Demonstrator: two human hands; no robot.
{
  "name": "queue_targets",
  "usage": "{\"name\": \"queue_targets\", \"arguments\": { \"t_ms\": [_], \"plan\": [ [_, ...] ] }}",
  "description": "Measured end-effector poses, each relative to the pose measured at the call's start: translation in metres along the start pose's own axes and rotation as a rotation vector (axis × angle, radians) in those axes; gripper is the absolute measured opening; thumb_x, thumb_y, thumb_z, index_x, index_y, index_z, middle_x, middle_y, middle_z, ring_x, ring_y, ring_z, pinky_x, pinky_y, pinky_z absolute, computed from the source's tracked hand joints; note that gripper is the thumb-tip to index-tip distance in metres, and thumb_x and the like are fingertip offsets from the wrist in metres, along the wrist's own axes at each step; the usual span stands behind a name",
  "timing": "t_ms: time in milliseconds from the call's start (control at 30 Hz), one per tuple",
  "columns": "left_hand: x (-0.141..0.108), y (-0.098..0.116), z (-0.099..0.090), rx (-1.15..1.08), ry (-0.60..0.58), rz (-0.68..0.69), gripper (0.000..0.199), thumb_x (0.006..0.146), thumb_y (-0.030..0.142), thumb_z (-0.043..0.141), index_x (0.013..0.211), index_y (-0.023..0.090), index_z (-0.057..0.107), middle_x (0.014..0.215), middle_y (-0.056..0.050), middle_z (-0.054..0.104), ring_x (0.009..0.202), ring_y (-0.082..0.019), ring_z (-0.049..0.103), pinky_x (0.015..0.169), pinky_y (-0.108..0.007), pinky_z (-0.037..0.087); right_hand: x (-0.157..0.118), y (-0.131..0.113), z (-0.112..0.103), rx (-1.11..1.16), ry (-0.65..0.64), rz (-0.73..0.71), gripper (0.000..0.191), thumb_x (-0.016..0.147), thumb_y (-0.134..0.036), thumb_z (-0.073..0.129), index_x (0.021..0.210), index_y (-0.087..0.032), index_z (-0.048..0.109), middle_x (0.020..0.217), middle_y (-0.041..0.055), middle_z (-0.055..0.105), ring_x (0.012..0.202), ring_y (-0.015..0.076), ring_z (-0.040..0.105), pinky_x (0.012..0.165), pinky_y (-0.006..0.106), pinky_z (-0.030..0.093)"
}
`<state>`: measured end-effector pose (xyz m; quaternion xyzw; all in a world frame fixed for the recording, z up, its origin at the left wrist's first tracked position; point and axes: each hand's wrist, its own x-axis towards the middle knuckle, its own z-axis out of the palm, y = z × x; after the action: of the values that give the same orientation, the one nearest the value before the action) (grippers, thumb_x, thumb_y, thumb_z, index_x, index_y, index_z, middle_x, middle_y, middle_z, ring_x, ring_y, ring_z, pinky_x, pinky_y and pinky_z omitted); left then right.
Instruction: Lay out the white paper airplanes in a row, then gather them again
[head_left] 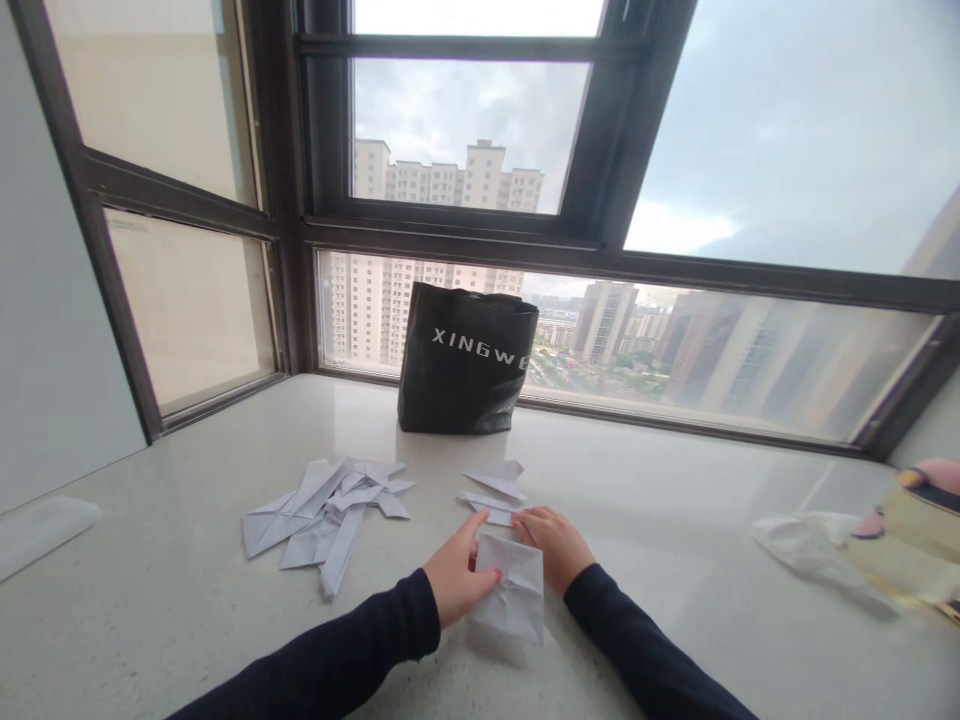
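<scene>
A white folded paper square with creases meeting near its middle is held up, tilted, above the counter. My left hand grips its left side, the thumb lying on the front face. Behind the upper right edge is my right hand, its fingers bent around that edge and partly hidden by the paper. Just beyond my fingertips lie a folded paper piece and another pointed one. To the left, several folded white papers are heaped loosely on the counter.
A black bag with white lettering stands upright at the back by the window. The white speckled counter spans the front. At the right are a crumpled white wrapper and a colourful package. A white object lies far left.
</scene>
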<state>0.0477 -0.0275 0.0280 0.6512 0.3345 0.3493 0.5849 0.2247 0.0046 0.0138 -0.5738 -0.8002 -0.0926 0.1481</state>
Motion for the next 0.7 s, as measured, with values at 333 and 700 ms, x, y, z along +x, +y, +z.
{"name": "queue_targets", "arguments": {
  "t_ms": [333,700],
  "plan": [
    [-0.036,-0.001,0.007,1.098,-0.151,0.377,0.049,0.078,0.042,0.042,0.121,0.019,0.041,0.129,-0.011,0.038,0.120,-0.029,0.028,0.098,-0.047,0.021,0.000,-0.001,-0.002,0.022,-0.004,0.014,0.027,0.083,-0.018,0.039,0.081,-0.016,0.065,0.084,0.0077,0.066,0.084,0.0172,0.058,0.079,0.026,0.041],
    [-0.017,0.002,0.020,1.131,-0.198,0.218,0.074,0.076,0.064,0.018,0.127,0.012,0.032,0.132,-0.021,0.028,0.122,-0.037,0.017,0.095,-0.058,0.005,0.000,0.000,-0.003,0.019,-0.003,0.001,0.028,0.083,-0.016,0.037,0.082,-0.017,0.065,0.084,0.0079,0.066,0.087,0.0180,0.057,0.081,0.027,0.040]
  ]
}}
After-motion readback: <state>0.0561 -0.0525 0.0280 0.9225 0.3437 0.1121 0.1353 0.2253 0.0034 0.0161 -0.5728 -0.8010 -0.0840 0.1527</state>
